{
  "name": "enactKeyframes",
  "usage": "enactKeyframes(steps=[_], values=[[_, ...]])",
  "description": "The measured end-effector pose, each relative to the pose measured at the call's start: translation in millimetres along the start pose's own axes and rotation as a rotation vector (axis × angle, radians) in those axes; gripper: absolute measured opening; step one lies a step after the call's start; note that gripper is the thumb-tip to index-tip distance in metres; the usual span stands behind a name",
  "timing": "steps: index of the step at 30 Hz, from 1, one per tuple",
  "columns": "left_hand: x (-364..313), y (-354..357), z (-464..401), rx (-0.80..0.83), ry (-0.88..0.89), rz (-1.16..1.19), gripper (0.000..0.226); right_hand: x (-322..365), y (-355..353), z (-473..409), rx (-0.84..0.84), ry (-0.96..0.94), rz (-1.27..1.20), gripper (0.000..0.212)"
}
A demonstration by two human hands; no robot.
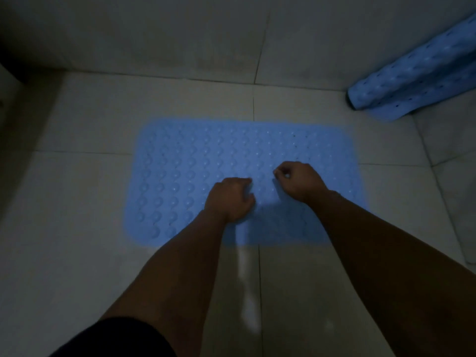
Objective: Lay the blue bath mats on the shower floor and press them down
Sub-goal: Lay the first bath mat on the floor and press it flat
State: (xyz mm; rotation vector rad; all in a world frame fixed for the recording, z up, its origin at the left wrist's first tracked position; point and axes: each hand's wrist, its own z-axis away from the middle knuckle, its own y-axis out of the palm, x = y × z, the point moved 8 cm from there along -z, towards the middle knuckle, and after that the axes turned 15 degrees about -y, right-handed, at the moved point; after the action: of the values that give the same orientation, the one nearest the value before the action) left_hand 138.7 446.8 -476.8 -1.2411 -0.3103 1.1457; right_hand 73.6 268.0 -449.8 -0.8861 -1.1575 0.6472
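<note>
A blue bath mat (185,161) with rows of round bumps lies flat on the pale tiled shower floor (77,124). My left hand (229,199) rests on the mat's middle with its fingers curled under, knuckles down on the surface. My right hand (298,180) sits a little farther and to the right on the same mat, also curled into a fist against it. Neither hand holds anything. A second blue bath mat (417,78) stands rolled up in the far right corner, leaning against the wall.
Tiled walls (180,34) close off the far side and the right. A dark edge (10,70) shows at the far left. Bare floor tiles surround the flat mat on every side. The light is dim.
</note>
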Motion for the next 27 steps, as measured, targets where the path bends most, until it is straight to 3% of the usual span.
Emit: enactKeyframes(steps=[2,4,8,11,15,27], values=[[24.6,-26.7,9.7,-0.186,-0.01,-0.04,0.048,20.1,8.9,-3.2,0.044,-0.008,0.001,0.032],[51.0,-34.0,17.7,-0.261,-0.049,-0.07,0.042,46.1,28.5,0.8,0.038,-0.016,-0.018,0.031],[88.5,-40.3,32.0,-0.349,-0.11,-0.088,0.047,109.1,94.0,18.4,-0.173,-0.217,0.079,0.048],[106.0,-46.4,43.8,-0.423,-0.127,-0.08,0.056,127.9,144.1,24.7,-0.093,-0.223,0.237,0.068],[124.9,-43.8,43.1,-0.413,-0.118,-0.072,0.06,128.7,155.0,30.9,-0.093,-0.224,0.383,0.077],[135.7,-37.2,37.1,-0.418,-0.072,-0.092,0.055,124.7,165.2,19.9,0.011,-0.189,0.291,0.089]])
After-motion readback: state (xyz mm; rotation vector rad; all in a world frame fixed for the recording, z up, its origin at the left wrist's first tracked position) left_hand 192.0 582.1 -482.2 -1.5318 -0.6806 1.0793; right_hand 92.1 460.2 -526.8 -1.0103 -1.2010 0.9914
